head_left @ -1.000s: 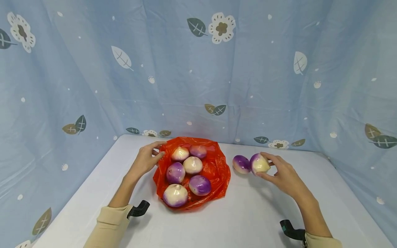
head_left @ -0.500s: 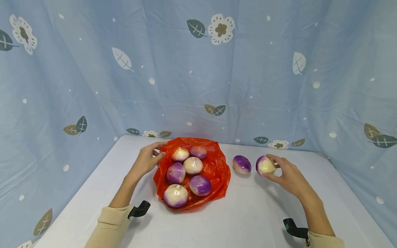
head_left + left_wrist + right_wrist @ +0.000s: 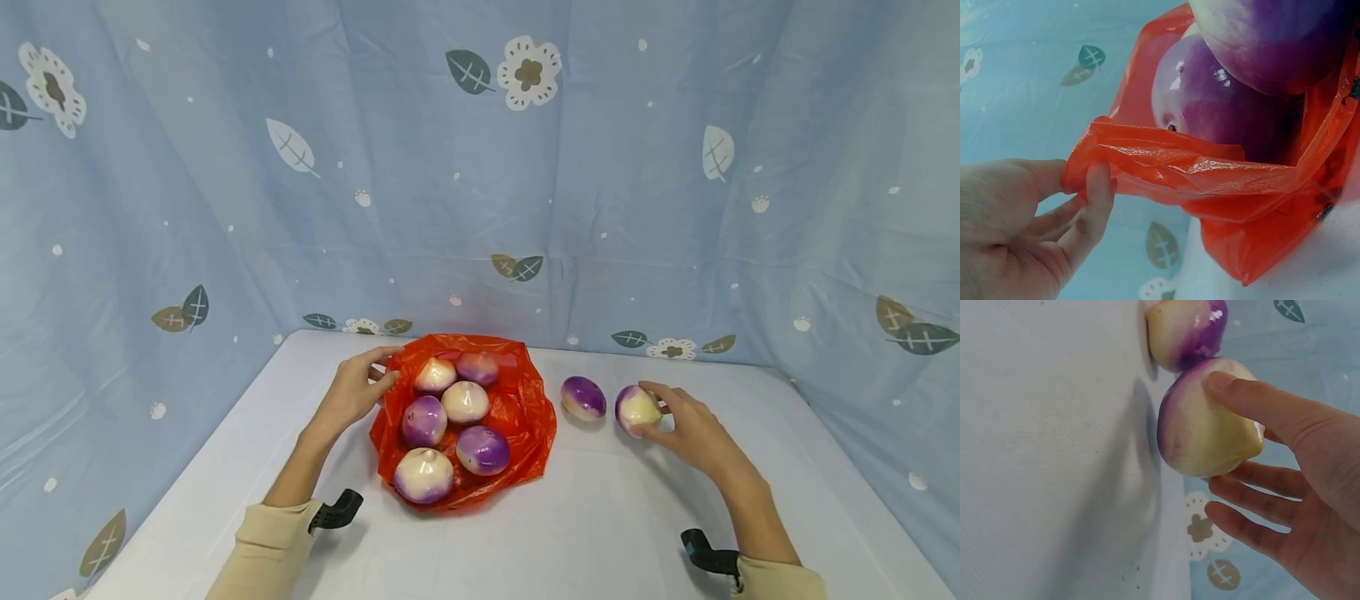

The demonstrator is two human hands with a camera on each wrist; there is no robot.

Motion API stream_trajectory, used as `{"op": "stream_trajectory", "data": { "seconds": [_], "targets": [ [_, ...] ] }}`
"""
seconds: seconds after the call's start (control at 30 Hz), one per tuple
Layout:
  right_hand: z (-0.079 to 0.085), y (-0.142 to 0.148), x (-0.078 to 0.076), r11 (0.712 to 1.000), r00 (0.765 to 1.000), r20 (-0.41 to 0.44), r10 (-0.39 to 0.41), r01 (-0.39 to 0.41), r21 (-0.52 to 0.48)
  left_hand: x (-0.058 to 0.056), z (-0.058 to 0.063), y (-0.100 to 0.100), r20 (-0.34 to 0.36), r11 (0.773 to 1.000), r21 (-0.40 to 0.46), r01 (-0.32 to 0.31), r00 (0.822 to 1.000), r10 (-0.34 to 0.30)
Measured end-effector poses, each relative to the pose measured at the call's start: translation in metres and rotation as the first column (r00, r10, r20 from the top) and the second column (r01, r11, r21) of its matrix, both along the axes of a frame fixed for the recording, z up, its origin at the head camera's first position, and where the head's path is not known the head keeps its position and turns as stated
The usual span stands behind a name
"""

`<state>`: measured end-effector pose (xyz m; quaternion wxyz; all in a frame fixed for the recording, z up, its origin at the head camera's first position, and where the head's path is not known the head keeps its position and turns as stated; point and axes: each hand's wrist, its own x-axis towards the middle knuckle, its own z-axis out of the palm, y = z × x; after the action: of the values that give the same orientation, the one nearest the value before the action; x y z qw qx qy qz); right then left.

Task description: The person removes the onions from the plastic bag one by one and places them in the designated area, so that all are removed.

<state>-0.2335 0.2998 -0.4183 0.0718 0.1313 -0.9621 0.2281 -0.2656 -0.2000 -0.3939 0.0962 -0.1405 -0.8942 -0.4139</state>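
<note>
My left hand (image 3: pixel 354 390) pinches the rim of a red plastic bag (image 3: pixel 529 408) between thumb and fingers, at its back left side. Inside the bag lie several glossy purple-and-white turnips (image 3: pixel 483 450). In the left wrist view the thumb and a finger (image 3: pixel 1099 195) fold over the crumpled red edge. On the other side my right hand (image 3: pixel 697 435) grips a turnip (image 3: pixel 1200 425) by its pale end, its purple side facing the table. Close to its left, a second turnip (image 3: pixel 583 398) lies on the table.
The bag and turnips are on a white table (image 3: pixel 570 533). Behind it hangs a pale blue curtain (image 3: pixel 420 208) with leaf and flower prints, down to the back edge. A black wrist mount (image 3: pixel 708 554) sticks out from each sleeve.
My right hand has moved its turnip slightly right and down toward the table, opening a small gap from the second turnip. The left hand and bag have stayed in place.
</note>
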Motion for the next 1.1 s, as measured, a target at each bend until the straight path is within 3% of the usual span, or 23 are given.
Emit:
{"op": "stream_trajectory", "data": {
  "seconds": [0.17, 0.7, 1.1],
  "targets": [
    [-0.004, -0.002, -0.001, 1.0, 0.999, 0.029, -0.014, 0.014, 0.0, 0.0, 0.0, 0.0, 0.001, 1.0, 0.004, 0.0, 1.0, 0.0],
    [-0.012, -0.005, -0.003, 0.998, 0.998, -0.028, -0.062, 0.062, 0.002, 0.001, 0.001, 0.0, 0.008, 1.0, 0.0, 0.001, 1.0, -0.001],
    [-0.016, -0.006, -0.004, 0.998, 0.997, -0.024, -0.068, 0.068, 0.003, 0.002, 0.001, 0.0, -0.004, 1.0, -0.007, -0.001, 1.0, 0.001]
  ]
}}
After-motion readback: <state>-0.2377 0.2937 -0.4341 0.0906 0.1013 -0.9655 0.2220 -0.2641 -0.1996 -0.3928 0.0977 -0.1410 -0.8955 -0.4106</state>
